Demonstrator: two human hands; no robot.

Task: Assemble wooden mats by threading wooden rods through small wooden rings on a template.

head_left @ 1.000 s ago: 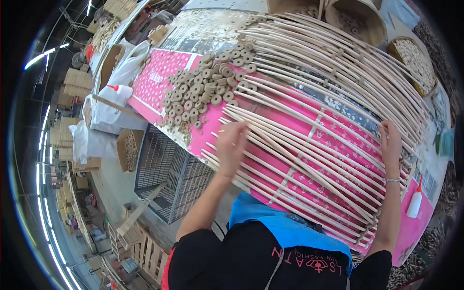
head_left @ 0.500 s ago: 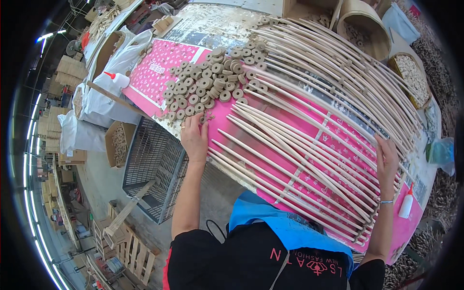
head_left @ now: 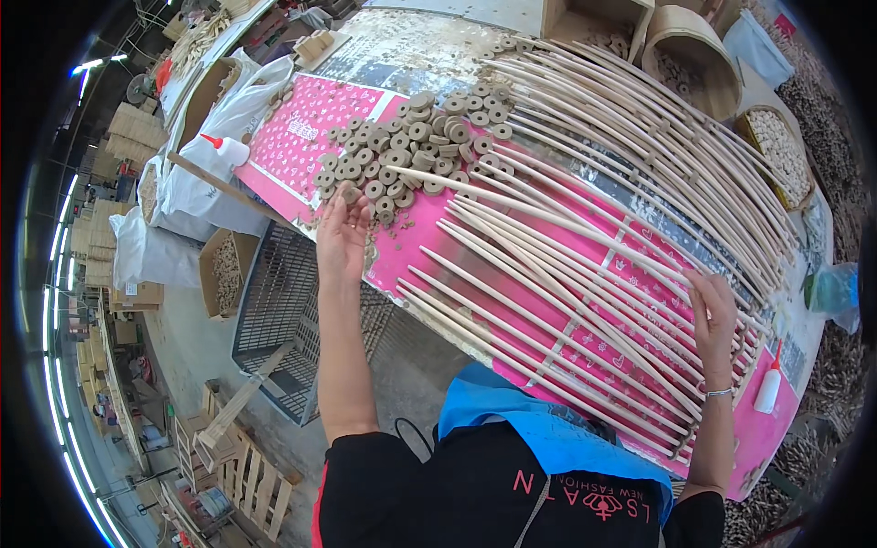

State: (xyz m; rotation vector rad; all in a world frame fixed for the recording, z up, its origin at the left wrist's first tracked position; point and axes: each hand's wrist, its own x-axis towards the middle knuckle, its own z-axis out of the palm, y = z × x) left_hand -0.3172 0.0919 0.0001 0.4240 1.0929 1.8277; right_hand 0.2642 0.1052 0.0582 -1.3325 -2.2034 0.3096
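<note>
My right hand (head_left: 713, 320) grips one end of a pale wooden rod (head_left: 475, 190). Its far tip reaches left over the heap of grey-brown wooden discs (head_left: 399, 142), each with a hole in the middle. At the heap's near edge, my left hand (head_left: 343, 233) is raised, with a single disc (head_left: 351, 193) pinched in its fingertips. Below the held rod, more wooden rods (head_left: 539, 315) lie side by side on the pink patterned sheet (head_left: 283, 123), some crossing others.
Rods bearing discs (head_left: 639, 137) fill the far right of the table. White glue bottles with red tips lie at right (head_left: 769, 385) and left (head_left: 228, 149). Wooden bins (head_left: 690, 46) stand at the back; a grey plastic crate (head_left: 274, 320) sits below the table's left edge.
My left hand has risen from the table edge, palm now turned up, with a disc in its fingertips. The rod in my right hand has shifted left, its tip now over the discs.
</note>
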